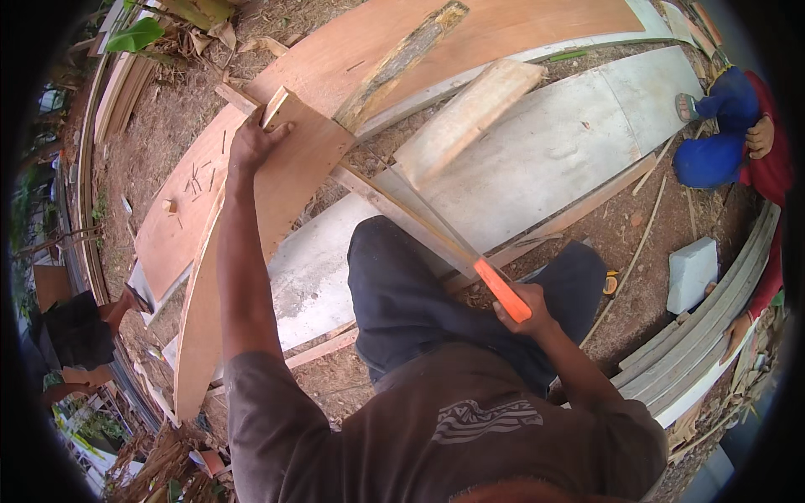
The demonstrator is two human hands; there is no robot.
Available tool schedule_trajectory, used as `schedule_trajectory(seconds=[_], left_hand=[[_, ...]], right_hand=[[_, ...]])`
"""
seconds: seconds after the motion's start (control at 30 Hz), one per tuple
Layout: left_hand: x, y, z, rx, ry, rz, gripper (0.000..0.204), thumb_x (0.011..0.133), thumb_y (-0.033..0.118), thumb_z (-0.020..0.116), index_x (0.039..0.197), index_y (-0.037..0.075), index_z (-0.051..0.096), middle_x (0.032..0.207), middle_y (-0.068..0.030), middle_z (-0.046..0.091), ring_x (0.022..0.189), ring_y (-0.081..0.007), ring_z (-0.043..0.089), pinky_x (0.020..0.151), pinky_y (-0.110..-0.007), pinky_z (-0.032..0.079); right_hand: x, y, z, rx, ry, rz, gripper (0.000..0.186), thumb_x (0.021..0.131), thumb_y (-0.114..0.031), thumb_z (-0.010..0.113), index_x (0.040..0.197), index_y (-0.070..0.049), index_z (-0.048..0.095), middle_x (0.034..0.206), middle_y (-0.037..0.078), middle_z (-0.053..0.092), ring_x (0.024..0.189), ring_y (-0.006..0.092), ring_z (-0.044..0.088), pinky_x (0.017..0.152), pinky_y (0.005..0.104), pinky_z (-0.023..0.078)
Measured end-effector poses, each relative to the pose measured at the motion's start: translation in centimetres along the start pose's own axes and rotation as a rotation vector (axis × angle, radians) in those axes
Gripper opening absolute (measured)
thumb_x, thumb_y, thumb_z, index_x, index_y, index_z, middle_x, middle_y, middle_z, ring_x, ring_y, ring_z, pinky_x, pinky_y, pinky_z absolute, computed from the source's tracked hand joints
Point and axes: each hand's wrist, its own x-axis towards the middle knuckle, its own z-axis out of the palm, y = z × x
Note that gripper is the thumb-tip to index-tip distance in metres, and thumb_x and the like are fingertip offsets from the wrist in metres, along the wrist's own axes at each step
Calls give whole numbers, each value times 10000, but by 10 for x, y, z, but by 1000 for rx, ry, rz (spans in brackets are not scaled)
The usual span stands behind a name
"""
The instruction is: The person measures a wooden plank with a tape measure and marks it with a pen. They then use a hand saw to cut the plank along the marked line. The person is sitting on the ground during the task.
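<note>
My left hand (254, 144) is closed on the edge of a plywood panel (306, 151), beside the end of a wooden strip along that edge. In my right hand (528, 312) is a handsaw (500, 287) with an orange handle. Its thin blade, seen nearly edge-on, slants up and left toward the panel's right corner. Alongside the blade runs a narrow wooden batten (402, 216). Past the blade, a short pale board (470, 117) is tilted and slightly blurred; I cannot tell whether it touches anything. A rough, bark-edged piece of wood (401, 63) lies by the panel's corner.
Beneath lie a large plywood sheet (503, 29) with scattered nails (199, 178) and a long whitish panel (579, 126). At right are a seated person in blue trousers (713, 138), a white block (693, 275), stacked planks (696, 344) and a tape measure (610, 282). Another person (80, 331) is at left.
</note>
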Motion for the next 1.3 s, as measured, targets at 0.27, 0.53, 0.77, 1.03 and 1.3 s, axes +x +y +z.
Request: schedule_trajectory(seconds=[0.27,0.53,0.77,1.03,1.3], left_hand=[[-10,8,4,80,50,15,950,775,573,808,1428,-44,499,1183,-268,693,1111,-366,687,956,-428,531],[-3,0,3,11,-9,-16,948,771,574,804,1424,-42,501,1139,-262,710,1122,-371,682,946,-434,534],[-5,7,6,90,58,27,817,802,493,801,1376,-25,538,1165,-256,702,1091,-381,690,927,-451,540],[-9,5,6,36,61,69,844,780,506,818,1387,-8,536,1201,-256,687,1114,-383,676,948,-446,532],[-11,12,6,54,46,67,842,790,499,805,1394,-22,534,1201,-265,684,1125,-391,670,955,-452,528]], right_hand=[[176,31,90,141,27,76,271,889,-214,736,1000,29,689,800,228,681,651,198,616,654,381,522],[68,19,27,113,39,18,355,887,-129,694,1195,47,675,923,196,742,766,253,738,702,330,568],[111,29,64,87,-11,113,344,873,-234,750,1128,-8,703,884,212,720,746,342,709,696,386,551],[133,32,60,32,-98,242,291,893,-223,705,1054,19,702,780,168,708,686,201,688,671,333,545],[27,-2,2,41,31,38,406,875,-182,712,1257,-44,695,906,167,752,795,292,751,761,314,574]])
